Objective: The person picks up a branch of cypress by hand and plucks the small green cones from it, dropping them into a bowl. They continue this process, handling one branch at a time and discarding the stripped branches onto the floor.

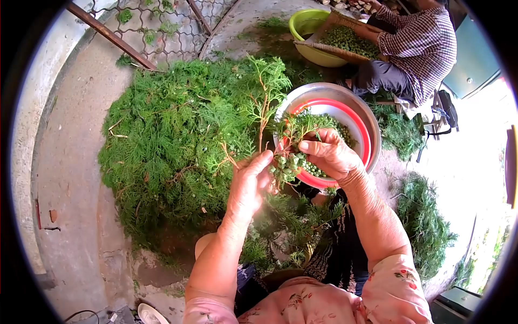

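Observation:
My left hand [251,181] is closed around green conifer sprigs [263,102] whose tops stand up above it. Between my hands hangs a cluster of small round green cones [287,164]. My right hand [330,154] pinches the leafy sprig at that cluster, thumb and fingers together. Beneath my right hand a red-rimmed white basin [362,121] with loose green cones sits inside a larger metal basin [376,132]. A broad heap of green branches [167,146] lies beside my left hand.
A seated person [418,48] at the upper right holds a woven tray [345,21] of green cones over a yellow-green basin [302,24]. More branches [423,227] lie on the right. A metal grate [162,29] stands at upper left.

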The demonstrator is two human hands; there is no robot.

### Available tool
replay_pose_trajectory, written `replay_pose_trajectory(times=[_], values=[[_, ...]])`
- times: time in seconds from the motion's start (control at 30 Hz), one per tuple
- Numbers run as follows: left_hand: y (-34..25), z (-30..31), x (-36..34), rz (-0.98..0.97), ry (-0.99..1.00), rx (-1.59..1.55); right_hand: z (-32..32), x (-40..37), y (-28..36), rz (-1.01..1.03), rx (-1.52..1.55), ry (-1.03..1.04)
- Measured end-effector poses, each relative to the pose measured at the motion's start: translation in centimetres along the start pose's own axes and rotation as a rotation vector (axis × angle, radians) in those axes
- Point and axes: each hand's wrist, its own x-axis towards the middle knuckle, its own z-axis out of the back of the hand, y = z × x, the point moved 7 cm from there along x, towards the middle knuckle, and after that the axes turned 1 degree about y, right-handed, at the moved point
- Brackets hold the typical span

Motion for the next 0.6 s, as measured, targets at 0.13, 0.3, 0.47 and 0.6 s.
replay_pose_trajectory(times=[0.13,0.3,0.47,0.6], values=[[-0.3,0.0,-0.1,-0.008,-0.010,0.021,1.5,0.0,0.4,0.046,-0.411,-0.117],[-0.4,-0.1,-0.2,-0.032,-0.020,0.071,1.3,-0.1,1.4,0.113,-0.624,-0.160],[-0.1,-0.2,-0.1,-0.086,-0.040,0.115,1.1,-0.4,1.9,0.114,-0.920,-0.289],[0.2,-0.7,-0.2,-0.122,-0.073,0.173,1.4,-0.3,1.8,0.187,-1.120,-0.346]])
